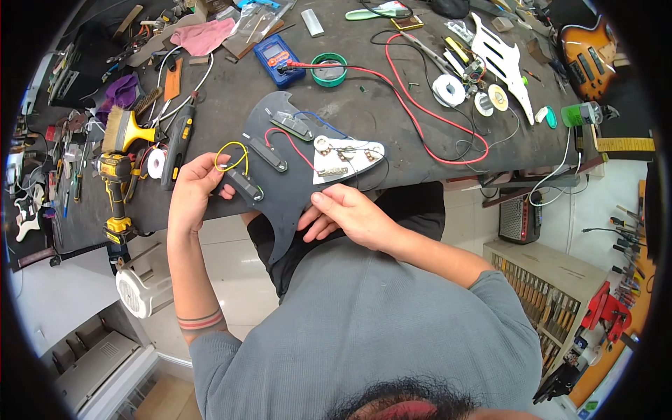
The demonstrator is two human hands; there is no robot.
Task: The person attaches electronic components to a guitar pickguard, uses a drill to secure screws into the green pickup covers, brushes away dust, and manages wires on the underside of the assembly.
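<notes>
A black guitar pickguard (pixel 283 210), underside up, lies partly on the bench and juts over its front edge. Three pickups are on it: one nearest me (pixel 245 187), one in the middle (pixel 269 154) and one at the far side (pixel 292 127). A white control plate (pixel 350 157) with pots and a switch rests at its right, joined by red and blue wires. My left hand (pixel 201 183) is closed at the left edge, pinching a looped yellow wire (pixel 233 144) from the nearest pickup. My right hand (pixel 346 215) grips the pickguard's right edge, thumb on top.
Beyond the pickguard are a blue multimeter (pixel 275 59) with red and black leads and a green round container (pixel 329 70). A brush (pixel 129 131), a cordless drill (pixel 114 189) and a black-yellow tool (pixel 178 147) crowd the left. Solder spools (pixel 448 91) and a white pickguard (pixel 500 56) lie far right.
</notes>
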